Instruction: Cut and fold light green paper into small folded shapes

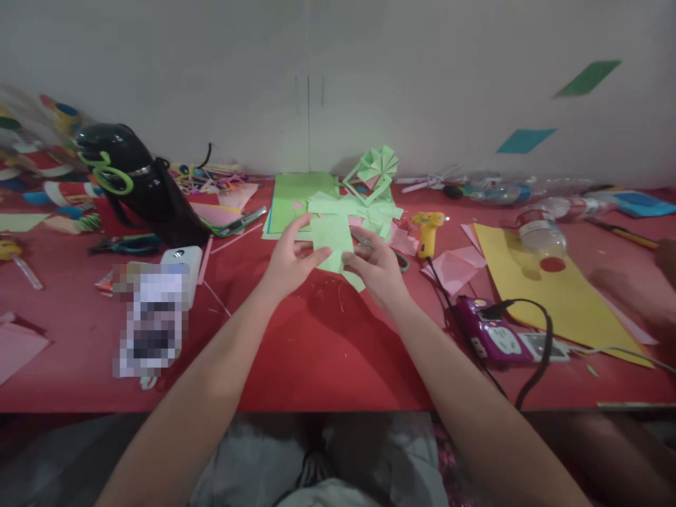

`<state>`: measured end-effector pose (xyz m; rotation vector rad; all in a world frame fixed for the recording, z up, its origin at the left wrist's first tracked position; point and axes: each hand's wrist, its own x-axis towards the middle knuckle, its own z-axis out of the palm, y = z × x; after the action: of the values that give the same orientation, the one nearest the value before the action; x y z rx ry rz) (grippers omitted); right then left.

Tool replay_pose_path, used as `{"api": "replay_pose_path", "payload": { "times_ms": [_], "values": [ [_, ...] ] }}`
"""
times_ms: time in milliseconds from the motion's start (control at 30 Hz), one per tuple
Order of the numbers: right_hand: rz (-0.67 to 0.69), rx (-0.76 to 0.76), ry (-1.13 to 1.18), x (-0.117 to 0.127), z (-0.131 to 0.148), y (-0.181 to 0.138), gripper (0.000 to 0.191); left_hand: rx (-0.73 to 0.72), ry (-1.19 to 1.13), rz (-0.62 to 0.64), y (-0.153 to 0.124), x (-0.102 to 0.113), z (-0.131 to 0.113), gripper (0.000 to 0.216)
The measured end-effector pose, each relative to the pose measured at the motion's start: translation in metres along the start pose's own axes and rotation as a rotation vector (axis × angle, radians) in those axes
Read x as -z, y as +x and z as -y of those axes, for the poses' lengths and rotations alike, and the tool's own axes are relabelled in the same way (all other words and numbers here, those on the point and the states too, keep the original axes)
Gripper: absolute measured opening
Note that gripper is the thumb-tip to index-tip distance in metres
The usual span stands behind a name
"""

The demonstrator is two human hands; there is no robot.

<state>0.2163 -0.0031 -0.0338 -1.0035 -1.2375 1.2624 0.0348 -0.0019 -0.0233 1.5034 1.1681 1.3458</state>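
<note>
Reaching forward, both hands (332,262) pinch the green paper (332,241).

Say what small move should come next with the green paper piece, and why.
Probably press the fold flat: the left hand and right hand both pinch the light green paper piece above the red table, its lower edge hanging loose between them, so the crease looks unfinished.
</note>
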Motion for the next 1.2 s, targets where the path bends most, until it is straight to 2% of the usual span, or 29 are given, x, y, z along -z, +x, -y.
{"api": "replay_pose_path", "payload": {
  "times_ms": [100, 200, 300, 433, 500, 600, 700, 900, 1100, 1200],
  "values": [
    [0.014, -0.031, 0.003, -0.002, -0.002, -0.001, 0.073, 0.132, -0.099, -0.085, 0.002, -0.002, 0.005, 0.084],
    [-0.004, -0.015, -0.029, -0.001, -0.003, 0.001, 0.073, 0.213, -0.144, -0.04, 0.003, 0.0, 0.004, 0.063],
    [-0.06, 0.118, -0.151, 0.001, -0.002, 0.003, 0.059, 0.203, -0.107, 0.067, 0.002, 0.002, 0.0, 0.036],
    [-0.126, 0.232, -0.3, 0.002, 0.002, 0.002, 0.028, 0.169, -0.087, 0.188, 0.0, 0.0, -0.001, 0.023],
    [-0.146, 0.25, -0.352, 0.003, 0.003, 0.001, 0.027, 0.157, -0.068, 0.16, 0.0, -0.003, 0.0, 0.023],
    [-0.2, 0.288, -0.346, 0.004, 0.003, 0.002, 0.023, 0.215, -0.015, 0.076, -0.001, -0.005, 0.001, 0.043],
    [-0.248, 0.286, -0.331, 0.007, 0.001, 0.003, 0.03, 0.286, 0.0, 0.095, -0.003, -0.005, -0.001, 0.057],
    [-0.134, 0.258, -0.364, 0.008, -0.005, 0.002, 0.023, 0.265, 0.033, 0.072, -0.004, -0.003, -0.003, 0.039],
    [-0.215, 0.327, -0.473, 0.006, -0.006, 0.002, 0.013, 0.206, 0.107, -0.001, -0.004, -0.005, 0.0, 0.037],
    [-0.233, 0.302, -0.41, 0.006, -0.003, 0.003, 0.019, 0.191, 0.131, -0.017, -0.004, -0.005, -0.001, 0.037]
  ]
}}
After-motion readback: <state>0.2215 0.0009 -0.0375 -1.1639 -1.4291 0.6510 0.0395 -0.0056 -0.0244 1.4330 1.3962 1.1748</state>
